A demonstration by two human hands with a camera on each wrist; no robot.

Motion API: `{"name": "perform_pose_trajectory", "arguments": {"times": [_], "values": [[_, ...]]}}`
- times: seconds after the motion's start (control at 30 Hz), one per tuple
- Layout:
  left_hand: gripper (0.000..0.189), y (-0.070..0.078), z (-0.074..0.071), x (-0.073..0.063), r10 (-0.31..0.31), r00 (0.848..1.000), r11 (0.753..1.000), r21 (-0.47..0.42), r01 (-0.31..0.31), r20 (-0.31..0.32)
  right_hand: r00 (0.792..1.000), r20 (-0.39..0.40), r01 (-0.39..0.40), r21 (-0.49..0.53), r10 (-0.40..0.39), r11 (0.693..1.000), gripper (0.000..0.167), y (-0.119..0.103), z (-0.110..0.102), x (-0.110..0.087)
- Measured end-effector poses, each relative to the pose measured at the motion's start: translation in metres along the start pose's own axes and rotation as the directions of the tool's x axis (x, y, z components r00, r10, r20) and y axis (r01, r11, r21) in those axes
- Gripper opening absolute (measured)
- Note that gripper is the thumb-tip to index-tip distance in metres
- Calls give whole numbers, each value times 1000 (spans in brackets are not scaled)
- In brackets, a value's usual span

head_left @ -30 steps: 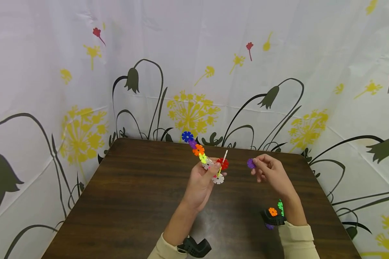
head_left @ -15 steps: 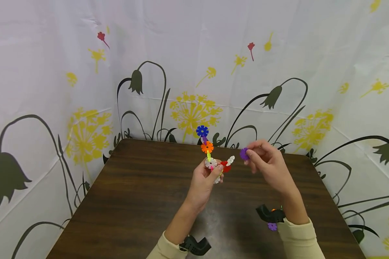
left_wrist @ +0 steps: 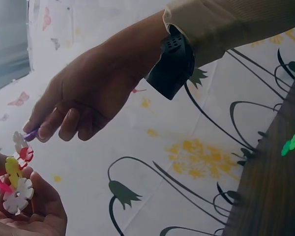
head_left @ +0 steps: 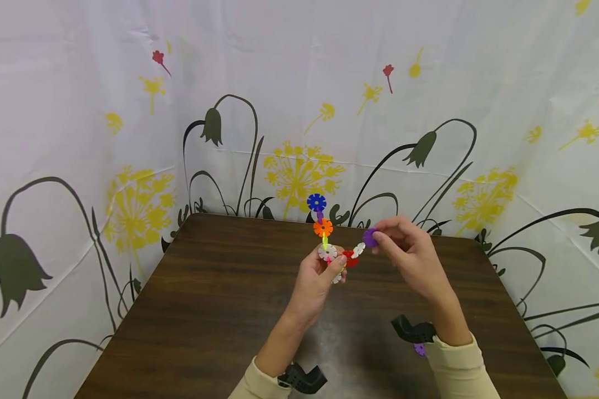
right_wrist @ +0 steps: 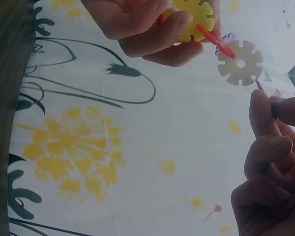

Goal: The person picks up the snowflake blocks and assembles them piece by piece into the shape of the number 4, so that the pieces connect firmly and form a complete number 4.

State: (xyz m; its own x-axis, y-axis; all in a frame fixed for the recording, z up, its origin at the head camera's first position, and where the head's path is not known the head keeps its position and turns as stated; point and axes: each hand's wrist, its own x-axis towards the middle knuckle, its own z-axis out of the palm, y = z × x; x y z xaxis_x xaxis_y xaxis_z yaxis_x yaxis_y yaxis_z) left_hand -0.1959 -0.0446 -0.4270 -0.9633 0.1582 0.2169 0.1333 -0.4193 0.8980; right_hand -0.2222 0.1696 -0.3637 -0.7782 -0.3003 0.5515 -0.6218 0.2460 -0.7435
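Note:
My left hand pinches a chain of notched plastic flower discs between thumb and fingers. From it rise a white disc, a yellow-green one, an orange disc, a purple one and a blue disc at the top. To the right of the thumb the chain goes on with a red disc and ends in a white disc. My right hand pinches a purple disc, largely hidden by the fingers in the right wrist view. Its edge meets that white disc's rim; how deep it sits I cannot tell.
Both hands are above a dark wooden table. A loose purple disc lies by the right wrist, partly covered by the wrist camera. Green discs lie at the table's side. A flower-printed curtain hangs behind.
My right hand has moved left, bringing the purple disc up to the white end disc. The left hand has turned the chain, so its blue end stands more upright and further right.

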Motion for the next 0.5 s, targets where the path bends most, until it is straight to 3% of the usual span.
{"name": "perform_pose_trajectory", "arguments": {"times": [0.3, 0.5], "values": [[21, -3, 1, 3, -11, 1000, 1000, 2, 11, -15, 1000, -3, 17, -27, -17, 999, 18, 1, 6, 0], [11, -2, 0, 6, 9, 999, 998, -68, -12, -42, 998, -46, 47, -28, -48, 998, 18, 1, 16, 0]]}}
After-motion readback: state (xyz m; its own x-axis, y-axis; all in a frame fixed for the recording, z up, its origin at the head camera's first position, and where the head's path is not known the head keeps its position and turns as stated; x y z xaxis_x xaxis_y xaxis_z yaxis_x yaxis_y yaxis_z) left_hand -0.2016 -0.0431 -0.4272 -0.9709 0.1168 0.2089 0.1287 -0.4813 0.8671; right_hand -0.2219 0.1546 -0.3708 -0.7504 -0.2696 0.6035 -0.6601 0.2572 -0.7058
